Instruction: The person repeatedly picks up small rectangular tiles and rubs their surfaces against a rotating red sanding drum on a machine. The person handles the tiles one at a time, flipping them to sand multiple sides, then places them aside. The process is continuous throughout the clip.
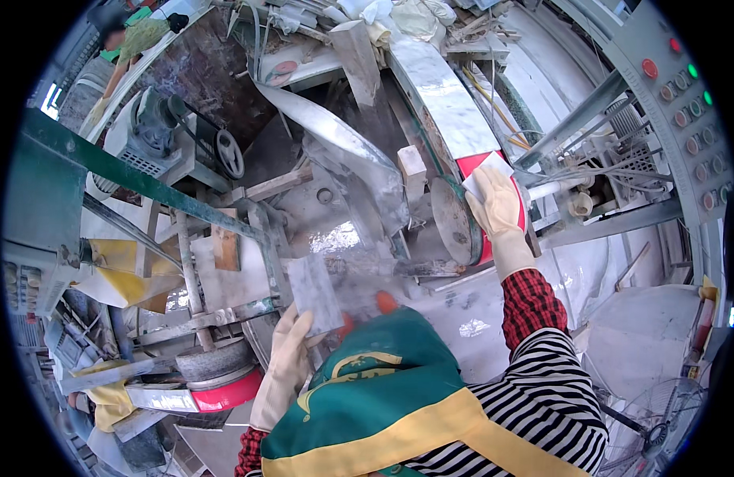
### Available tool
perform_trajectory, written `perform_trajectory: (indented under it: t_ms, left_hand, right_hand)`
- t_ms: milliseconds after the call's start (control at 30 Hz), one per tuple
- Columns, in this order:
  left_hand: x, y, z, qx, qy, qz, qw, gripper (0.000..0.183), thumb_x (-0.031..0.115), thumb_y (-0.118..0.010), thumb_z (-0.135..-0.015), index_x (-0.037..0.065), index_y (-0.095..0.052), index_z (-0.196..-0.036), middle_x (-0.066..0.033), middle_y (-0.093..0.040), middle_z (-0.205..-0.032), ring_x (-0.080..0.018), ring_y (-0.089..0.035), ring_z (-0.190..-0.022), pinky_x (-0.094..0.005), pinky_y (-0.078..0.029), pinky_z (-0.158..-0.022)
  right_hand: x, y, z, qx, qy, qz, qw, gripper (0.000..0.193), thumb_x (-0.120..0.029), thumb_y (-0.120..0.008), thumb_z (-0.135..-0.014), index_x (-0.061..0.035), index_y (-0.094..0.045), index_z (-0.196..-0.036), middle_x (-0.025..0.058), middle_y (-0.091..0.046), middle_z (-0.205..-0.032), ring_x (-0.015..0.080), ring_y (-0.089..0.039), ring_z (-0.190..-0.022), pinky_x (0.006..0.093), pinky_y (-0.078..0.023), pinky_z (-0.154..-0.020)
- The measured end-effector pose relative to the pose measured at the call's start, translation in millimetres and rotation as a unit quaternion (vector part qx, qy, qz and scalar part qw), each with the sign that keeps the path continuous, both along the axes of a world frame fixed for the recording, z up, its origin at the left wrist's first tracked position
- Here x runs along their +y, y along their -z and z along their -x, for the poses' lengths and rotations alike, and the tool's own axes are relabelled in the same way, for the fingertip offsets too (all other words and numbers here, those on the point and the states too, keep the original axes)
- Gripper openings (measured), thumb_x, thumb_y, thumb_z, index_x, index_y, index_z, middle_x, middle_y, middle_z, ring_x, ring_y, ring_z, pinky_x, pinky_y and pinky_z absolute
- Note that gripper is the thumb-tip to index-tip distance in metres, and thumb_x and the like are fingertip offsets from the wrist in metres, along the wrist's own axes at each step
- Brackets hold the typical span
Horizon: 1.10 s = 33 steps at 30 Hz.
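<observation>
My left hand [286, 362], in a cream rubber glove, grips the edge of a pale grey rectangular stone tile [315, 294] in front of my green apron. My right hand [496, 205], gloved the same way, lies over the end of a long belt sander. Under its fingers is a small white tile [491, 171], pressed against the red part of the belt [470, 163]. The sanding belt [446, 99] runs away from me, white along its length, around a round wheel [453, 219]. The fingers partly cover the small tile.
A control panel [689, 111] with several buttons stands at the right. A green beam [144, 179] crosses the left side. Another belt wheel [216, 362] sits at lower left, a motor [152, 131] beyond it. A person's arm [116, 75] shows at far left; a fan [657, 433] at lower right.
</observation>
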<state>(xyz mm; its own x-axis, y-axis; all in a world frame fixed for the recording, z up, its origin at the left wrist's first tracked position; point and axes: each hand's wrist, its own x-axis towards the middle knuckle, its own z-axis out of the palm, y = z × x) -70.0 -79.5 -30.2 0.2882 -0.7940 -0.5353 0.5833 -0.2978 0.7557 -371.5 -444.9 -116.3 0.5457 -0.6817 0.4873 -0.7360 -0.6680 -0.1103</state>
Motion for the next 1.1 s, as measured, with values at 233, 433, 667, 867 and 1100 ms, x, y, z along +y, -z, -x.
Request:
perform_trajectory:
  t_ms: [233,433,667,867,1100]
  left_hand:
    - [4,11,-9,-0.012,-0.078,-0.010,0.997,0.050,0.021,-0.060,-0.101,0.006,-0.047,-0.147,-0.0059,-0.062,-0.136,-0.0184,-0.060,-0.125,-0.0387,-0.049,-0.106]
    - [-4,3,-9,-0.005,-0.097,0.015,0.995,0.051,0.020,-0.061,-0.100,0.004,-0.047,-0.147,-0.0070,-0.061,-0.137,-0.0191,-0.060,-0.124,-0.0381,-0.049,-0.106]
    - [-2,0,-5,-0.013,-0.119,-0.013,0.993,0.054,0.023,-0.065,-0.098,0.004,-0.048,-0.145,-0.0078,-0.063,-0.134,-0.0194,-0.063,-0.120,-0.0375,-0.050,-0.103]
    - [2,-1,-7,-0.004,-0.120,-0.010,0.993,0.055,0.024,-0.065,-0.098,0.003,-0.048,-0.145,-0.0083,-0.063,-0.133,-0.0197,-0.063,-0.119,-0.0367,-0.049,-0.104]
    - [-22,-15,-6,-0.007,-0.040,0.019,0.999,0.054,0.028,-0.061,-0.100,0.004,-0.047,-0.146,-0.0075,-0.060,-0.137,-0.0175,-0.059,-0.125,-0.0362,-0.047,-0.105]
  right_hand:
    - [-19,-8,-20,-0.057,-0.015,-0.021,0.998,0.042,-0.025,-0.080,-0.077,-0.0060,-0.070,-0.113,0.0154,-0.069,-0.115,0.0352,-0.064,-0.110,0.0449,-0.048,-0.099]
    - [-36,14,-45,-0.061,0.041,0.021,0.997,0.041,-0.036,-0.074,-0.080,-0.0088,-0.070,-0.110,0.0129,-0.066,-0.110,0.0330,-0.059,-0.107,0.0454,-0.042,-0.098]
    - [-45,20,-54,-0.039,0.071,-0.044,0.996,0.042,-0.032,-0.069,-0.085,-0.0105,-0.066,-0.121,0.0145,-0.064,-0.124,0.0340,-0.054,-0.119,0.0470,-0.037,-0.104]
    - [-84,53,-28,-0.147,0.077,-0.072,0.984,0.051,-0.031,-0.069,-0.086,-0.0085,-0.063,-0.131,0.0156,-0.061,-0.136,0.0314,-0.052,-0.129,0.0442,-0.034,-0.109]
    - [-30,24,-75,-0.334,0.063,-0.160,0.927,0.046,-0.031,-0.070,-0.090,-0.0046,-0.064,-0.127,0.0204,-0.068,-0.119,0.0358,-0.065,-0.107,0.0433,-0.049,-0.093]
